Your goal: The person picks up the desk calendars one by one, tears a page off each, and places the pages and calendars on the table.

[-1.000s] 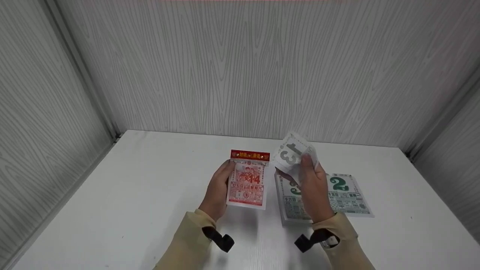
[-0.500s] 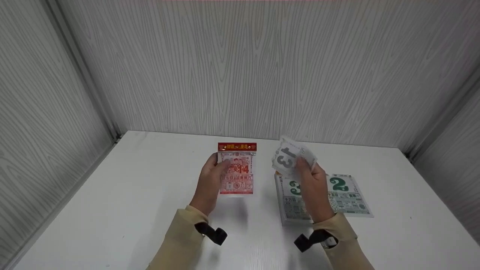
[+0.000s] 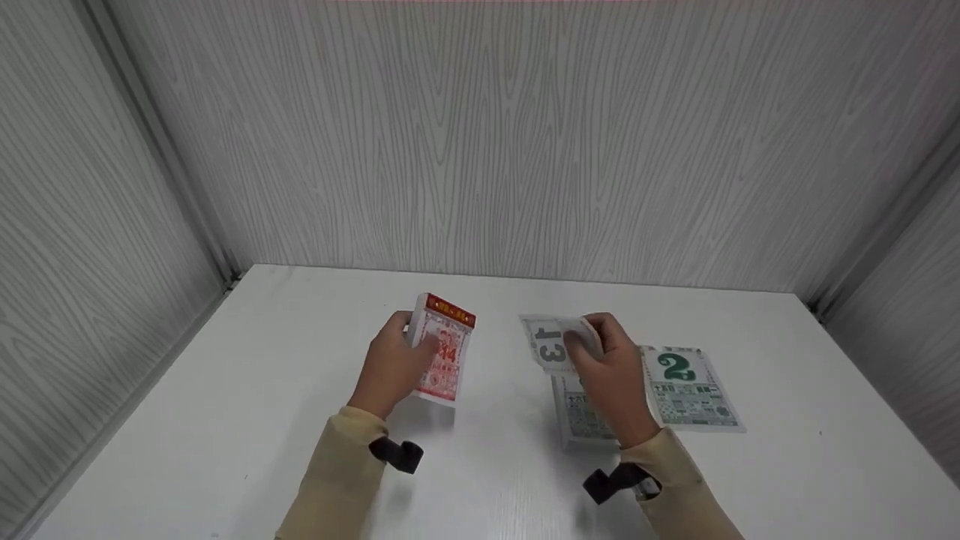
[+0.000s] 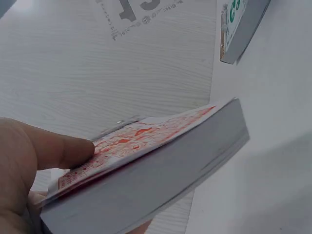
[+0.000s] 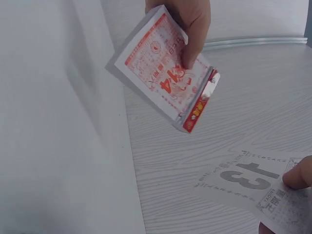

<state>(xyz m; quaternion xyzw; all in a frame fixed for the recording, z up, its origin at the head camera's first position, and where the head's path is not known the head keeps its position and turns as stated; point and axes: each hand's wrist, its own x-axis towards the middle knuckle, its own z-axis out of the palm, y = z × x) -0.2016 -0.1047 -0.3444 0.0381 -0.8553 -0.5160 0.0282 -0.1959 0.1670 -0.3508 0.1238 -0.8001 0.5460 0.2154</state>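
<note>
My left hand point(image 3: 395, 364) grips a thick tear-off calendar point(image 3: 444, 352) by its left side, thumb across the red-printed page numbered 14. A red and gold band runs along its top, and the left wrist view shows the thick page edge of the same calendar point(image 4: 161, 170). Between thumb and fingers my right hand point(image 3: 613, 375) pinches a loose calendar page point(image 3: 547, 345) printed with a grey 13. Below that hand on the table lies a larger calendar block point(image 3: 581, 416), partly hidden by the hand and page. Beside it is a sheet point(image 3: 694, 390) with a green 2.
A white table point(image 3: 262, 420) carries everything. Grey wood-grain panels stand around it, with the back panel point(image 3: 480, 150) rising at the far edge. Each wrist wears a black strap, the left strap point(image 3: 396, 454) and the right strap point(image 3: 615, 481).
The left hand has moved left with the calendar and tilted it. The right hand has turned and shifted slightly left, bringing the loose page lower. The calendar block and green 2 sheet stay put.
</note>
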